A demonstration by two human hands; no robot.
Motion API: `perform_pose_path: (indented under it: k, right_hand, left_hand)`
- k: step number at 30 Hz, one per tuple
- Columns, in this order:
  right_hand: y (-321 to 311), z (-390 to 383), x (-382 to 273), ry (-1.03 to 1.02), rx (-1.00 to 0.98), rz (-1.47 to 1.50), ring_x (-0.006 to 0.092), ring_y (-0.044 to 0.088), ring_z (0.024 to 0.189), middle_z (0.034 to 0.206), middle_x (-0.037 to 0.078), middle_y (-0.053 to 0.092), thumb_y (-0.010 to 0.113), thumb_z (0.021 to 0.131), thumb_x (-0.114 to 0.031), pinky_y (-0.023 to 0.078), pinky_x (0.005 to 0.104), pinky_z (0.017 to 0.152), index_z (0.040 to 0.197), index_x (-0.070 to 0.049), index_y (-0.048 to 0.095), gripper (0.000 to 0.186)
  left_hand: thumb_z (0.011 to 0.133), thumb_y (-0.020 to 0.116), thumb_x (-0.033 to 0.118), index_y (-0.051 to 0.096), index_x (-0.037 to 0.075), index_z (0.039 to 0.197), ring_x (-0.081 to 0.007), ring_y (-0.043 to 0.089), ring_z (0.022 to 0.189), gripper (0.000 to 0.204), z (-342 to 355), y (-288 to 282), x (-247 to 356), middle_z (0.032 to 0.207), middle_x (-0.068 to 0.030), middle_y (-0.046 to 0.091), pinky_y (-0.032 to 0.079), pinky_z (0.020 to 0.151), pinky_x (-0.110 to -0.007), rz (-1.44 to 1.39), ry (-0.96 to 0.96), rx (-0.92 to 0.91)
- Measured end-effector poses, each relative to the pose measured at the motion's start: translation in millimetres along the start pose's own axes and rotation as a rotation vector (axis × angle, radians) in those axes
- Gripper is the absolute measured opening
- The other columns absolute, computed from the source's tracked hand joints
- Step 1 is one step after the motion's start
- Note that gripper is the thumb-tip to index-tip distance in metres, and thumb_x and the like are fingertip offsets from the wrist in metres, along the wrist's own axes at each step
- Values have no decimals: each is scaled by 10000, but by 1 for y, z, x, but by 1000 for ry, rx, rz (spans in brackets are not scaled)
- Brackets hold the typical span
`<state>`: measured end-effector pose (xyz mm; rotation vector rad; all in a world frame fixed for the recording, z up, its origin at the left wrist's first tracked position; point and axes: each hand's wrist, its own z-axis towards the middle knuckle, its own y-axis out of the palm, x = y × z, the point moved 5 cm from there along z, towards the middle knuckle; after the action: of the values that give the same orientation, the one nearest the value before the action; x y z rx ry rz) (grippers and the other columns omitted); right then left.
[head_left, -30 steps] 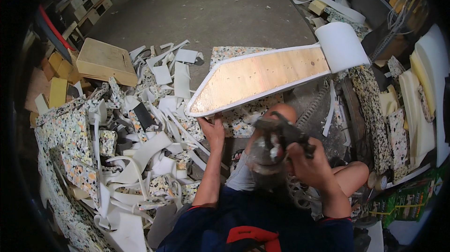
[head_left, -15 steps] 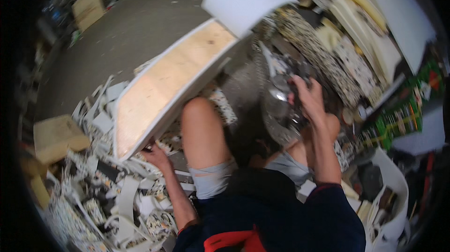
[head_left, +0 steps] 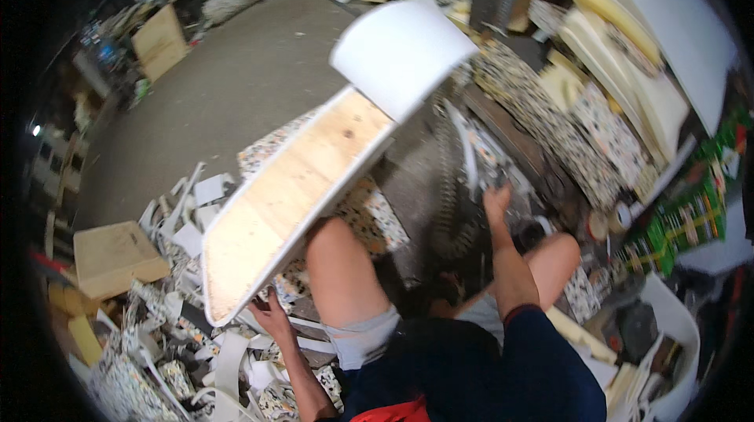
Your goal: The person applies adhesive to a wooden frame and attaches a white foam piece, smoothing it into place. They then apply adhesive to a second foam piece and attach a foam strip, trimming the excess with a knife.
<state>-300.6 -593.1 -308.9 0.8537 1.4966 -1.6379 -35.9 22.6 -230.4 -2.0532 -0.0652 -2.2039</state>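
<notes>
Pale matt wood board [head_left: 294,202] w/ smooth white edging; rough grey concrete floor [head_left: 236,84].

A long wooden board [head_left: 294,198] is slanting across the middle, its lower end sitting in the left hand [head_left: 271,314] and its upper end lying under a curved sheet [head_left: 400,53]. Scraps [head_left: 181,343] are lying on the floor to the left, beside a wooden block [head_left: 114,257]. The right hand [head_left: 496,204] is reaching right of the board, before stacked foam slabs [head_left: 628,84].
</notes>
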Motion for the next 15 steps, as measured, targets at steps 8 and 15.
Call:
perform_pose_path:
  k: [8,15]
  right_hand:
    - [-19,-29,32,194,6,-47,438,533,1309,1418,291,537,809,810,-202,390,455,1127,1467,85,392,830]
    - [-66,-48,-120,-237,278,-205,462,569,1250,1327,308,607,820,829,-316,445,452,1074,1379,101,517,754]
  left_hand:
    - [961,699,217,596,-97,1255,-279,617,1117,442,-77,17,41,1191,-209,661,461,1015,-397,380,-44,-25]
    - [942,711,136,616,-51,1200,-165,638,906,333,-107,63,135,1051,-137,662,515,884,-307,81,121,-300]
